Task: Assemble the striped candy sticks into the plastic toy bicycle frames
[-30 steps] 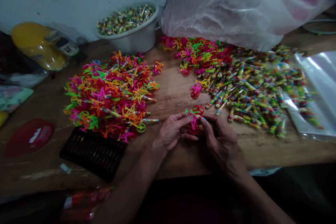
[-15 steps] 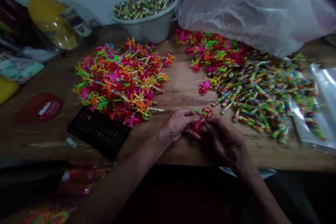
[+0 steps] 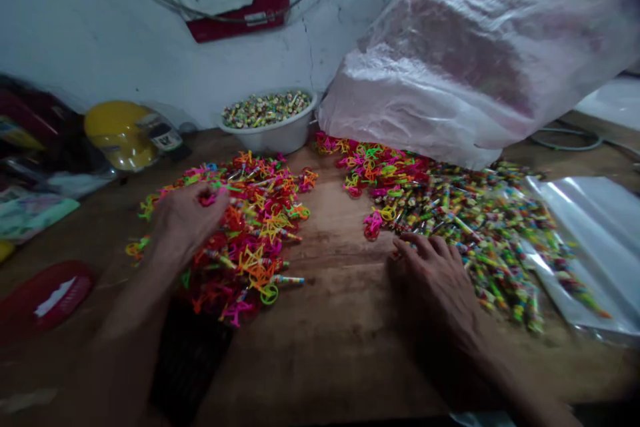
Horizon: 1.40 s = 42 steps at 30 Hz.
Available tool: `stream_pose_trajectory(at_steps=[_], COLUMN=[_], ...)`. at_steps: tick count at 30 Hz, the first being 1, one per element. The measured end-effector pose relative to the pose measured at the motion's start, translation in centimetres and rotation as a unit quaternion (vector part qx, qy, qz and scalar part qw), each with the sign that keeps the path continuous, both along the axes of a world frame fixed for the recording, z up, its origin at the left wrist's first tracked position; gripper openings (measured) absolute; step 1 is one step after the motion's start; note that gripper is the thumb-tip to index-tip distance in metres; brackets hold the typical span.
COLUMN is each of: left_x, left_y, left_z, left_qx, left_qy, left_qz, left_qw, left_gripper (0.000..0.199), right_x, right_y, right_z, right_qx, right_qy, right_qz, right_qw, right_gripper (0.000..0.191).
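My left hand [image 3: 187,217] is over the left part of a heap of colourful plastic pieces with tubes [image 3: 260,213], its fingers pinched round a pink and red plastic piece [image 3: 213,197]. On the right, my right hand [image 3: 435,273] reaches the near left edge of a pile of patterned tubes [image 3: 493,233]; its fingers are bent down, and whatever lies under the fingertips is mostly hidden. Just beyond it sit a pink piece [image 3: 373,223] and a yellow ring piece [image 3: 388,213]. Another colourful pile [image 3: 385,167] lies behind.
A grey basin [image 3: 275,139] full of tubes stands by the wall. A large plastic bag [image 3: 430,100] bulges at the back right, with clear plastic sheets [image 3: 595,233] nearby. A black tray [image 3: 193,360], red dish [image 3: 50,300] and yellow container [image 3: 120,137] are left.
My hands have parted from the front middle: the left went to the left heap, the right to the tube pile. The red and pink pieces left the middle. The view has tilted up.
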<state>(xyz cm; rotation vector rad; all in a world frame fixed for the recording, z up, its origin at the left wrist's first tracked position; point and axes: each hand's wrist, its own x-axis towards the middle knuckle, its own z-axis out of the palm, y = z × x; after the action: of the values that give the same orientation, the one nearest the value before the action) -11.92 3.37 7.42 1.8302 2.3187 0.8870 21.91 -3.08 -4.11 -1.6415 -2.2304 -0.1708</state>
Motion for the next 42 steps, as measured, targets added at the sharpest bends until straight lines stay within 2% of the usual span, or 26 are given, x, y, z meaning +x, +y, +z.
stream_pose_trajectory(at_steps=[2, 3, 4, 5, 6, 7, 8, 9, 10, 12, 14, 17, 19, 20, 21, 23, 25, 27, 29, 33, 35, 40, 42], left_x=[-1.1, -0.6, 0.7, 2.6, 5.0, 7.6, 10.2, 12.8, 15.0, 18.4, 20.1, 20.1, 19.2, 18.6, 18.0, 16.8, 15.8, 15.0, 14.6, 14.3, 14.3, 14.6, 14.8], left_y=[1.1, 1.5, 1.9, 2.1, 2.3, 2.6, 2.8, 3.0, 3.2, 3.5, 3.7, 3.6, 3.5, 3.3, 3.1, 2.2, 0.9, -0.5, -1.7, -3.1, -3.4, -3.7, -3.7], left_z=[0.8, 0.7, 0.3, -0.4, -1.4, -2.5, -3.7, -4.9, -6.1, -8.1, -9.6, -10.6, -10.7, -10.6, -10.5, -10.3, -10.1, -10.0, -10.0, -10.0, -9.9, -9.8, -9.9], left_qx=[0.058, 0.094, 0.120, 0.138, 0.132, 0.103, 0.072, 0.037, -0.030, -0.079, -0.087, -0.091, -0.133, -0.169, -0.208, -0.283, -0.332, -0.349, -0.347, -0.349, -0.344, -0.340, -0.340], left_qy=[0.189, 0.245, 0.262, 0.254, 0.228, 0.178, 0.154, 0.130, 0.070, 0.025, 0.010, -0.046, -0.157, -0.238, -0.328, -0.496, -0.606, -0.662, -0.688, -0.703, -0.700, -0.656, -0.650], left_qz=[0.059, 0.074, 0.059, 0.036, -0.024, -0.107, -0.151, -0.199, -0.265, -0.295, -0.302, -0.290, -0.264, -0.252, -0.243, -0.237, -0.228, -0.218, -0.217, -0.240, -0.250, -0.239, -0.223], left_qw=[0.978, 0.962, 0.956, 0.957, 0.964, 0.973, 0.974, 0.971, 0.961, 0.952, 0.949, 0.952, 0.942, 0.923, 0.889, 0.786, 0.686, 0.627, 0.599, 0.571, 0.574, 0.630, 0.642], left_gripper=[0.023, 0.032, 0.040, 0.045, 0.044, 0.041, 0.033, 0.026, 0.023, 0.027, 0.028, 0.018, 0.017, 0.019, 0.020, 0.022, 0.022, 0.021, 0.020, 0.021, 0.022, 0.023, 0.025], right_x=[0.1, 0.0, -0.1, -0.2, -0.3, -0.3, -0.2, 0.0, 0.2, 0.7, 1.3, 1.6, 1.3, 1.0, 0.6, -0.2, -1.2, -1.9, -2.5, -2.9, -2.8, -2.6, -2.8], right_y=[0.6, 0.7, 0.8, 0.9, 0.9, 1.0, 1.1, 1.2, 1.3, 1.5, 1.5, 1.1, 0.6, 0.3, 0.1, -0.3, -0.5, -0.5, -0.5, -0.8, -1.0, -1.6, -1.9], right_z=[-0.6, -0.8, -1.0, -1.1, -1.2, -1.2, -1.1, -1.1, -1.0, -0.9, -0.9, -0.6, -0.2, 0.0, 0.1, 0.4, 0.4, 0.3, 0.1, 0.1, 0.3, 0.1, -0.2], right_qx=[-0.022, -0.026, -0.028, -0.029, -0.029, -0.031, -0.034, -0.033, -0.024, 0.025, 0.082, 0.108, 0.084, 0.066, 0.047, 0.019, 0.006, -0.016, -0.034, -0.056, -0.071, -0.079, -0.075], right_qy=[-0.049, -0.057, -0.059, -0.058, -0.055, -0.048, -0.039, -0.025, -0.005, 0.054, 0.123, 0.210, 0.265, 0.294, 0.321, 0.361, 0.381, 0.394, 0.405, 0.415, 0.410, 0.412, 0.431], right_qz=[-0.005, -0.004, -0.003, -0.002, 0.000, 0.004, 0.011, 0.020, 0.028, 0.039, 0.041, 0.022, 0.010, 0.008, 0.006, -0.005, -0.009, -0.004, 0.004, 0.018, 0.024, 0.022, 0.005], right_qw=[0.999, 0.998, 0.998, 0.998, 0.998, 0.998, 0.999, 0.999, 0.999, 0.998, 0.988, 0.972, 0.961, 0.954, 0.946, 0.932, 0.924, 0.919, 0.914, 0.908, 0.909, 0.908, 0.899], right_gripper=[0.032, 0.031, 0.030, 0.030, 0.029, 0.028, 0.026, 0.024, 0.022, 0.020, 0.020, 0.020, 0.022, 0.022, 0.021, 0.018, 0.016, 0.016, 0.015, 0.016, 0.017, 0.016, 0.016])
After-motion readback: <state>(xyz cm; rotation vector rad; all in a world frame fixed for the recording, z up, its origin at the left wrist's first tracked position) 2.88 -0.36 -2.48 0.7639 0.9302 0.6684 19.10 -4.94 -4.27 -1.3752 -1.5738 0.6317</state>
